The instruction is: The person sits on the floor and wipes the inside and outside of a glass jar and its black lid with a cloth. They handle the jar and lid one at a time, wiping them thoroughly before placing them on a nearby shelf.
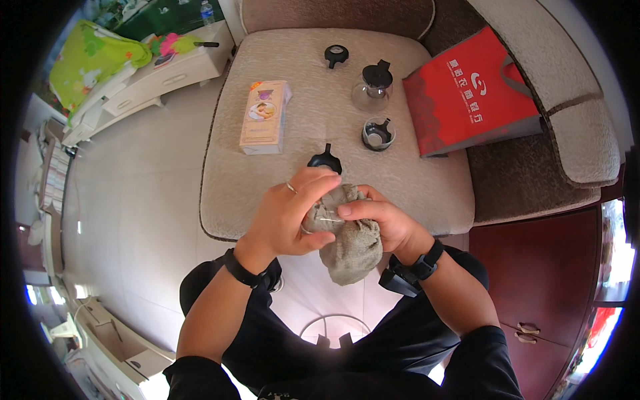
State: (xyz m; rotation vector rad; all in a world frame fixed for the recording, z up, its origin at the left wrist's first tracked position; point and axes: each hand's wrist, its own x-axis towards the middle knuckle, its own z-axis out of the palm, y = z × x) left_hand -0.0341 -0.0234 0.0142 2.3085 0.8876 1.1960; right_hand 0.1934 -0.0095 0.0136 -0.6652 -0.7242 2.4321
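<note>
Above my lap, both hands meet around a grey-brown cloth (353, 250) whose bunched end hangs down. My left hand (290, 207), with a ring on one finger, curls around a small clear glass cup (325, 217); glints show on it and cloth lies against it. My right hand (387, 223) grips the cloth, thumb pressed on top toward the glass. Just beyond my left fingers, a black piece with a tab (325, 159) is partly hidden by the hand. Farther off stand a small glass cup with a black insert (379, 135) and a glass pot with a black lid (375, 87).
The pale sofa seat (307, 60) also carries a black round lid (336, 55) and an upright cardboard box (264, 120). At the right, a red bag (473, 93) leans by the armrest. A dark red cabinet (533, 280) stands to my right, a white low cabinet (153, 87) far left.
</note>
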